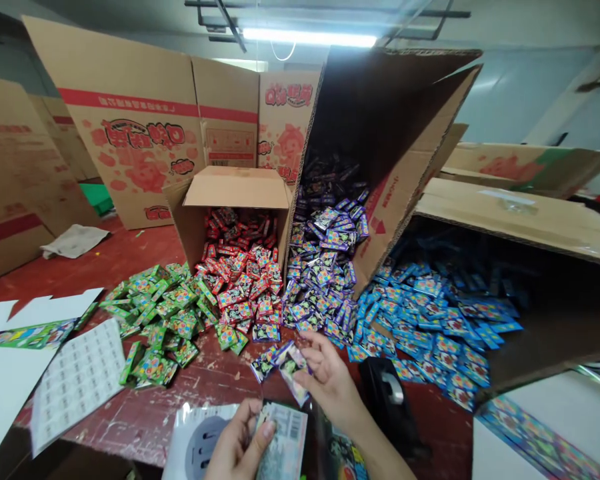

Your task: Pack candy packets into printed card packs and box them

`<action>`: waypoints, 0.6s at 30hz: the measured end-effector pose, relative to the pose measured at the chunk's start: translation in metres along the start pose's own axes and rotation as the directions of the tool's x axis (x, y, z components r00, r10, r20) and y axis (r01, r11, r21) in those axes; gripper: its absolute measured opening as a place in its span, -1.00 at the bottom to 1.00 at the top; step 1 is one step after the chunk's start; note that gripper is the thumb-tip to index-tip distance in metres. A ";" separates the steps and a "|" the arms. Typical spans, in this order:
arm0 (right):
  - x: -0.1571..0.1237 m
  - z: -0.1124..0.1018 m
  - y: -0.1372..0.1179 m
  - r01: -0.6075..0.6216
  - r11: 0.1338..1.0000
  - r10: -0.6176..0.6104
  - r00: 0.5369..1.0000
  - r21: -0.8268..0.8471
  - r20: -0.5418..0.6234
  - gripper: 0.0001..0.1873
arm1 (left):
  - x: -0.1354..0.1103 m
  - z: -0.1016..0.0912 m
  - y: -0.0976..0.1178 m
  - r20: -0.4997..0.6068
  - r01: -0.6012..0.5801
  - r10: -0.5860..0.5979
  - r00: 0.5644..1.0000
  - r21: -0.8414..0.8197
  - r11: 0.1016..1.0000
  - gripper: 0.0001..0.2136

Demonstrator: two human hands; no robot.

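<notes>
Fingers of the right hand [333, 387] curl loosely inward, the thumb flat on one face of a small purple-and-white packet [291, 365], which it pinches above the table's near edge. Left hand [240, 443] is closed lower down, thumb and forefinger nipping the corner of a glossy clear pouch [285, 443] with pale printing and a barcode. A second purple packet [263, 363] lies just beside the pinched one.

Beneath the left wrist, a shiny sheet [183, 437] bears a round grey shape with dark slots. Near the right forearm sits a black object [387, 393], smooth and rounded, with a bright metallic part; its lower end is blurred.

Farther out, small glossy packets lie heaped on the scuffed, dark red table [145, 250]: a green heap [167, 300], a red heap [245, 280] spilling from a small carton [237, 189], a purple heap [323, 273] pouring from a tall carton [420, 153] with raw corrugated edges, and a blue heap [430, 327] from a wide carton [525, 210] on its side. At left lie a sheet of printed labels [80, 383] in neat rows and a crumpled, whitish cloth [75, 240]. Behind stands a large brown carton [130, 133] with a red band and red printing.
</notes>
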State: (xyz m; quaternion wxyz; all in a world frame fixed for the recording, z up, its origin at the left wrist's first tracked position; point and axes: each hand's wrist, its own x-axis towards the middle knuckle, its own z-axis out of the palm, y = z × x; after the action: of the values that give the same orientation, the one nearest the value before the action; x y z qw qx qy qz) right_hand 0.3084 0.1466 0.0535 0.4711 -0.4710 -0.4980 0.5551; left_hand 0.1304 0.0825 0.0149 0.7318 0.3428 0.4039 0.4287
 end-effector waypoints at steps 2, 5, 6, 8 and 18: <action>0.001 0.001 0.003 0.002 0.992 0.008 0.997 -0.123 0.078 -0.71 | -0.001 -0.002 0.002 -0.019 -0.026 0.027 0.999 0.029 0.999 -0.71; -0.003 -0.003 0.000 0.061 0.956 -0.005 0.981 -0.286 0.194 -0.83 | 0.000 -0.005 0.003 -0.051 -0.045 0.048 0.998 0.052 0.998 -0.71; -0.006 -0.005 -0.004 0.083 0.944 -0.002 0.969 -0.318 0.247 -0.82 | 0.000 -0.006 0.002 -0.061 -0.037 0.039 0.997 0.044 0.998 -0.70; -0.009 -0.005 -0.011 0.116 0.928 0.028 0.926 -0.353 0.376 -0.78 | 0.001 -0.008 0.001 -0.082 -0.026 0.028 0.996 0.020 0.999 -0.70; 0.117 0.074 0.038 0.325 0.695 -0.225 0.946 -0.641 0.235 -0.55 | -0.007 -0.023 0.004 -0.292 -0.011 -0.004 0.956 -0.052 0.999 -0.61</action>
State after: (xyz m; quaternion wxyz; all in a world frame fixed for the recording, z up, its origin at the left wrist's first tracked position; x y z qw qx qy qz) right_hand 0.2194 0.2521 0.0136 0.3115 -0.4892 -0.7605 0.2922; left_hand 0.1068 0.0817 0.0107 0.6723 0.2570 0.4954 0.4864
